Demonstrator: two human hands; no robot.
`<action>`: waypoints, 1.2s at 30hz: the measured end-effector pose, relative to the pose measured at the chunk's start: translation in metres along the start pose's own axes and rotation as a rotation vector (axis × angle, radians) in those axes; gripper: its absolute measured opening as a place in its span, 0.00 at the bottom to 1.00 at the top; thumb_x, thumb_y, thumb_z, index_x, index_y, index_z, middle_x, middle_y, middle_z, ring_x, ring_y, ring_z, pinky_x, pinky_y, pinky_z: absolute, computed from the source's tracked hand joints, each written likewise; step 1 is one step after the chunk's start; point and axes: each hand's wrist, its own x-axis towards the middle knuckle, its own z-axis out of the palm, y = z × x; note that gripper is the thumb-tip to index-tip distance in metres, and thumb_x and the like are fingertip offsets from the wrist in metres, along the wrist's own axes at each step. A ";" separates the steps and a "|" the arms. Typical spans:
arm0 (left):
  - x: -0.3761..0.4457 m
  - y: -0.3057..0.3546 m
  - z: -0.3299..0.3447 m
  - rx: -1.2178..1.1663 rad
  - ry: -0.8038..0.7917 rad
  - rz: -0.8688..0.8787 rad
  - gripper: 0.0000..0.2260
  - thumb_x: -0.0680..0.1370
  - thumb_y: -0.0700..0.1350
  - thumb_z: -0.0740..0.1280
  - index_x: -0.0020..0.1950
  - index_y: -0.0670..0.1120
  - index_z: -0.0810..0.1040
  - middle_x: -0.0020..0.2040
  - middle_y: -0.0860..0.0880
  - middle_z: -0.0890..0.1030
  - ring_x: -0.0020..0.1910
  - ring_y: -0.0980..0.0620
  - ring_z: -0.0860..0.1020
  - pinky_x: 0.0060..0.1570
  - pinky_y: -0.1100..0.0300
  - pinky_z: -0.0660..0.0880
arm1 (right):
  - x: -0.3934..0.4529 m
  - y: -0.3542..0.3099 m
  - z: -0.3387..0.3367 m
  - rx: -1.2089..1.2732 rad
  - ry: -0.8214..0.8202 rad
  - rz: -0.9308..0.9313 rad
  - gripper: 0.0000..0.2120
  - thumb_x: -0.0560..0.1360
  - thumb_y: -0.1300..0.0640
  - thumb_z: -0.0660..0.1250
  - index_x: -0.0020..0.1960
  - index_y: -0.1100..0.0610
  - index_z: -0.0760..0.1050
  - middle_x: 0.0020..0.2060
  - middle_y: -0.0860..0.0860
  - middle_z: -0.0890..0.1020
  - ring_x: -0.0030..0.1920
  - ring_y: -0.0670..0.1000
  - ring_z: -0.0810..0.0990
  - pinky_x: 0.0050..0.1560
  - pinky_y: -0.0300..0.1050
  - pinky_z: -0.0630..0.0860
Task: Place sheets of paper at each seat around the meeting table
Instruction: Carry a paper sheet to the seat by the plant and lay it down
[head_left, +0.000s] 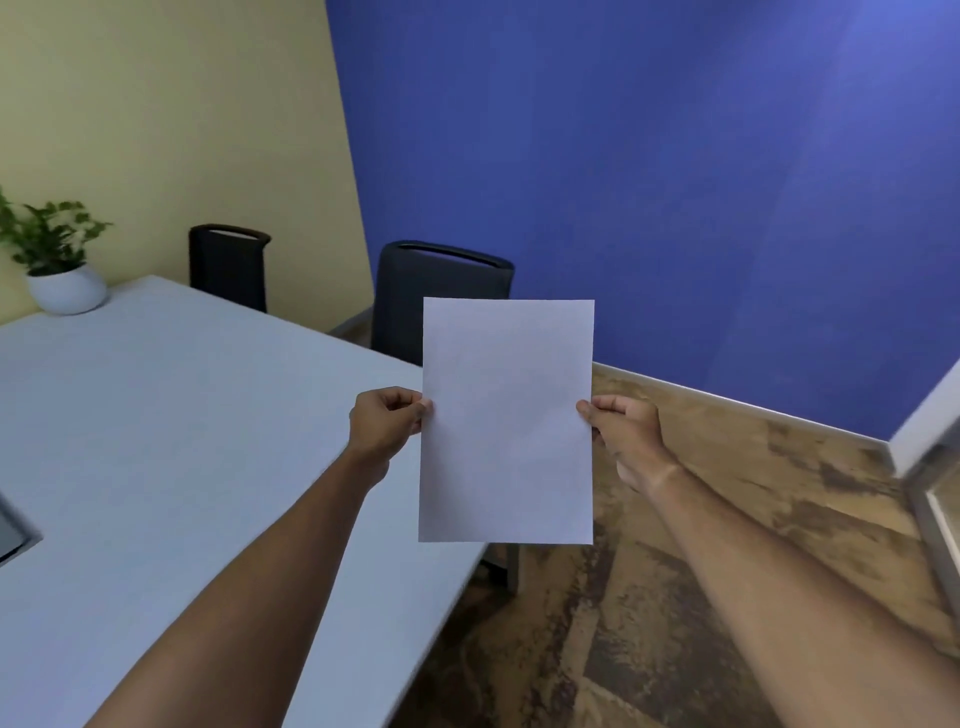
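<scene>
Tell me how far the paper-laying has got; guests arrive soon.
Nothing looks placed: the visible part of the white meeting table shows no sheets. In hand: the left hand and right hand pinch a white paper sheet upright. Left: the seats at both black chairs, plus any out of view.

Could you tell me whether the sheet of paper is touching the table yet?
Apart. The head view shows the sheet of paper held upright in the air, pinched by the left hand and right hand, its lower edge hanging off the table edge.
</scene>
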 end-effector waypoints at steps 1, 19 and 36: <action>0.005 0.004 0.020 0.004 -0.014 0.000 0.05 0.76 0.41 0.72 0.45 0.39 0.83 0.46 0.44 0.84 0.46 0.45 0.83 0.46 0.58 0.81 | 0.011 -0.002 -0.017 0.005 0.004 -0.002 0.06 0.76 0.64 0.71 0.49 0.67 0.82 0.45 0.58 0.86 0.41 0.51 0.84 0.38 0.38 0.78; 0.167 0.034 0.266 0.074 -0.095 0.013 0.04 0.73 0.42 0.75 0.38 0.44 0.85 0.39 0.49 0.86 0.43 0.47 0.85 0.47 0.54 0.83 | 0.247 -0.006 -0.169 0.018 0.123 0.005 0.05 0.75 0.61 0.73 0.49 0.62 0.83 0.43 0.55 0.87 0.43 0.51 0.85 0.45 0.44 0.80; 0.416 0.066 0.366 0.053 0.039 -0.030 0.06 0.75 0.41 0.73 0.39 0.42 0.84 0.37 0.46 0.86 0.39 0.44 0.84 0.41 0.53 0.83 | 0.557 -0.045 -0.123 0.000 0.044 0.002 0.06 0.74 0.60 0.74 0.49 0.62 0.82 0.44 0.58 0.83 0.43 0.55 0.79 0.44 0.45 0.74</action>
